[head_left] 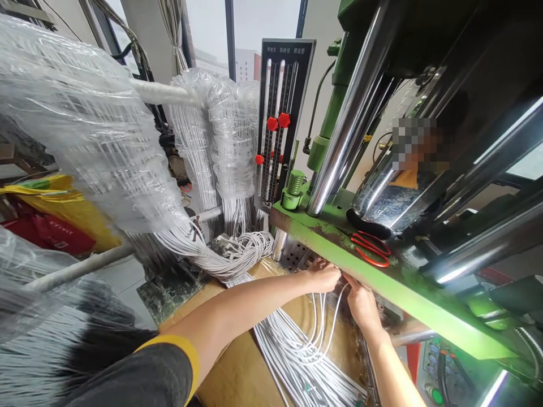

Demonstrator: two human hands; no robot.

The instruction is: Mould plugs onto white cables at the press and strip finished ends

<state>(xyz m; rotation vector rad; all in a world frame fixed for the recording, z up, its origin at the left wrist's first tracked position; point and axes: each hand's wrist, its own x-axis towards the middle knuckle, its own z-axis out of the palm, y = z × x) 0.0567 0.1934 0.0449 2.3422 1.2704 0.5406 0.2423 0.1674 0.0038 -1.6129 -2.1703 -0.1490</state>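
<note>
My left hand (323, 276) reaches under the edge of the green machine platen (373, 277), fingers curled around the ends of thin white cables (318, 325). My right hand (360, 302) is just beside it, also tucked beneath the platen, fingers pinched on white cable ends. Several white cables loop down from both hands and run toward me across a brown cardboard sheet (237, 373). The fingertips of both hands are partly hidden under the platen edge.
Red-handled scissors (371, 249) lie on the platen by chrome columns (343, 130). Large bundles of white cables wrapped in clear plastic (85, 124) hang on a rack at left and centre. A black scale with red knobs (278, 121) stands behind. A control panel (436, 367) sits at lower right.
</note>
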